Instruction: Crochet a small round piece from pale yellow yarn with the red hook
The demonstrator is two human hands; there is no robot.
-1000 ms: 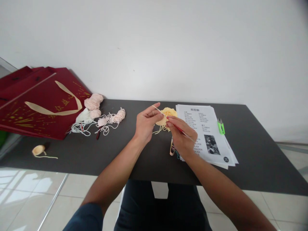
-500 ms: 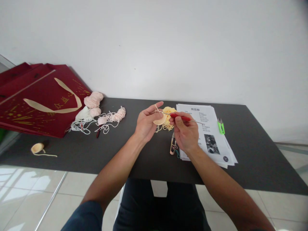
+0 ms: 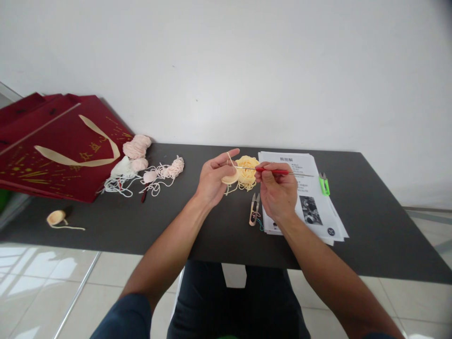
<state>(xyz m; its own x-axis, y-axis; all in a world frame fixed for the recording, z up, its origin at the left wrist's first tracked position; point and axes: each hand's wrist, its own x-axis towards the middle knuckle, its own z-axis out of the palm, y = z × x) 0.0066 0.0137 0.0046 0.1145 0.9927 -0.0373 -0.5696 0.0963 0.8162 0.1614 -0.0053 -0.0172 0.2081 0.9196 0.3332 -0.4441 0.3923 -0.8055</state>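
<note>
My left hand (image 3: 212, 181) pinches a small round cream crochet piece (image 3: 229, 179), with a strand of yarn running over its raised forefinger. My right hand (image 3: 277, 190) grips a red-handled crochet hook (image 3: 271, 171) held level, its metal tip pointing left into the piece. Just behind the piece lies a loose pile of yellow yarn (image 3: 247, 172) on the dark table (image 3: 370, 226).
Small thread snips (image 3: 253, 209) lie below my right hand. A stack of printed sheets (image 3: 310, 207) and green snips (image 3: 324, 184) are to the right. Pink and white yarn bundles (image 3: 141, 167), red gift bags (image 3: 60, 146) and a small cream piece (image 3: 56, 218) are at the left.
My right hand has swung the hook from slanting down-right to level and has drawn to the right. My left hand holds the piece in nearly the same spot.
</note>
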